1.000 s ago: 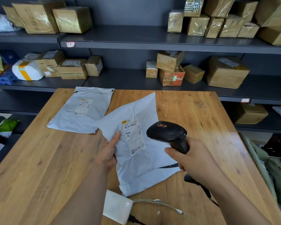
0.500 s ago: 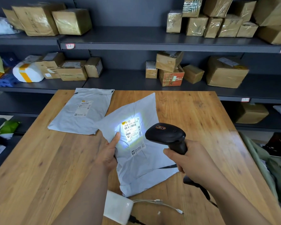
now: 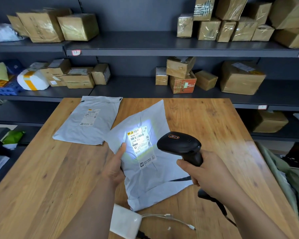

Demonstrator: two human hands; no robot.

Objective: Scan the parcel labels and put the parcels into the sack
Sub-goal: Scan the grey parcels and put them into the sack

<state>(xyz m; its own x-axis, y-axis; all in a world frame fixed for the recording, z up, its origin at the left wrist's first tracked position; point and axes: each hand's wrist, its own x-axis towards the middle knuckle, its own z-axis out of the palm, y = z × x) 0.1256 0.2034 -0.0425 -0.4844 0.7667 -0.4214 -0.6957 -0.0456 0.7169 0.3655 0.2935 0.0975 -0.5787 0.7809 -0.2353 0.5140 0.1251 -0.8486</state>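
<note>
Head view looks down on a wooden table point(image 3: 59, 169), and every place below is given from it. Off its right edge hangs olive fabric point(image 3: 280, 178), which may be the sack, though I cannot tell. Toward the table's far left a flat grey parcel point(image 3: 93, 121) lies label up, untouched.

Over the table's middle is the held parcel point(image 3: 150, 183), a grey poly mailer. It is creased and sags between its corners, so I judge it light, soft and a little slick, with nothing stiff inside. A pinch at one edge should carry it, but it will droop and fold. For a flat label it is best gripped near the label's side, as it is here.

A black scanner point(image 3: 179, 144) hovers above the table's middle right, its head turned toward the mailer. The right hand point(image 3: 207, 175) has its fingers wrapped round the scanner's handle, the forearm coming in from the table's near right. The left hand point(image 3: 114, 168) grips the mailer's left edge, wrist up from the near side. Its thumb lies on top and its fingers are hidden beneath.

White scan light falls on the label point(image 3: 141, 144), just beside that thumb tip.
</note>
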